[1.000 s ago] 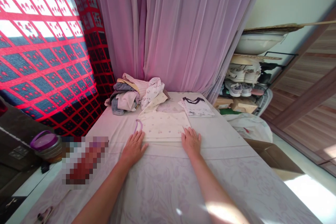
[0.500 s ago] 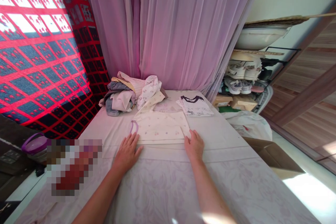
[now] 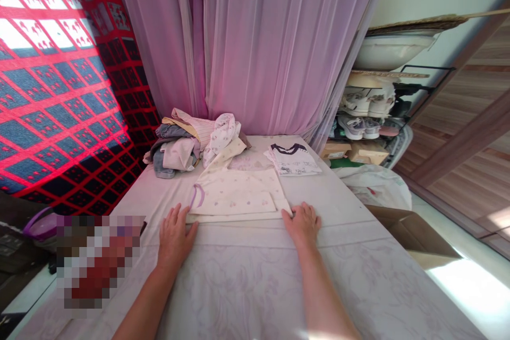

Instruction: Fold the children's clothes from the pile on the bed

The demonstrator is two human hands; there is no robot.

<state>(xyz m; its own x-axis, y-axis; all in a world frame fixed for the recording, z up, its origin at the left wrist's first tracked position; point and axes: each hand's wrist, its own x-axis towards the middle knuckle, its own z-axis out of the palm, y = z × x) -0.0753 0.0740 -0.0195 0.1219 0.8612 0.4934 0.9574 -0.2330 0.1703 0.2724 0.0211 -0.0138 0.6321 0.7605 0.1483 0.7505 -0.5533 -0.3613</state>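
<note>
A cream children's top (image 3: 239, 191) with small printed motifs and purple trim at one armhole lies on the bed, its lower part folded up. My left hand (image 3: 174, 239) rests at its lower left corner, fingers stretched out and thumb apart, fingertips touching the cloth edge. At the lower right corner, my right hand (image 3: 305, 226) has bent fingers with the cloth's corner between thumb and forefinger. A folded white shirt (image 3: 297, 162) with a dark neckband lies beyond, to the right. Behind on the left is a heap of clothes (image 3: 183, 143), which one end of the top touches.
The bed (image 3: 247, 281) has a pale patterned sheet. Purple curtains (image 3: 255, 48) hang behind it, and a red checked cloth (image 3: 59, 90) hangs at left. On the right stand a shoe rack (image 3: 358, 122) and an open cardboard box (image 3: 410, 228). A blurred patch covers something at left.
My left hand has moved left and the top's lower left edge now reaches further out. The right hand has shifted slightly right with the lower right corner. The view has turned a little.
</note>
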